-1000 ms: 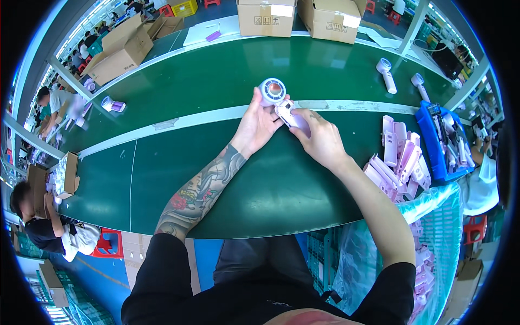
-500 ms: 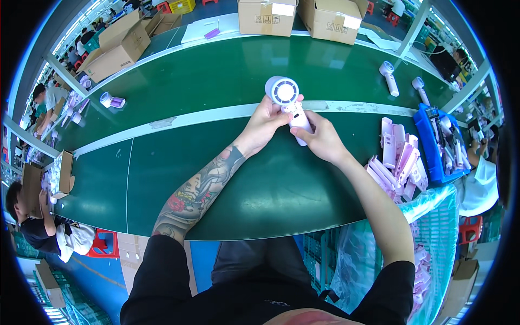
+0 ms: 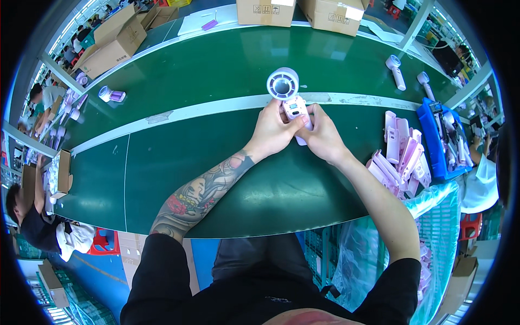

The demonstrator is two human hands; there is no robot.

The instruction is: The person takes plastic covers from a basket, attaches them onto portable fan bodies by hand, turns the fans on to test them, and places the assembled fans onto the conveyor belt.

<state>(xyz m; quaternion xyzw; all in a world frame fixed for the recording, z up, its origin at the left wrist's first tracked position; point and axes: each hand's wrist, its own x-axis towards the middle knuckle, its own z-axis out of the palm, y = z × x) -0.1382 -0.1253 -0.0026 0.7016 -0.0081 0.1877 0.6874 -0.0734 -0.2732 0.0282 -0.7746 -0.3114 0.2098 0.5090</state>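
A pale lilac handheld fan (image 3: 283,83) is held over the white strip across the green bench, its round ringed head pointing away from me. My left hand (image 3: 272,130) is closed around the left side of its handle, the thumb lying across the front. On the other side, my right hand (image 3: 325,138) grips the handle lower down, its thumb close to the left one. Above the thumbs shows a small panel (image 3: 295,107) with a dark slot. The handle's lower end pokes out below my fingers, most of which are hidden behind it.
To the right lie a pile of pink handle shells (image 3: 403,154) and a blue bin (image 3: 444,141) of parts. A plastic-lined green basket (image 3: 439,233) stands below them. More fans (image 3: 396,72) rest on the far bench, with cartons (image 3: 265,13) behind. A co-worker (image 3: 40,222) sits at left.
The fan has tilted, so its head shows a darker centre and the handle's panel faces me more. My left thumb has slid down across the handle, and my right hand has shifted slightly.
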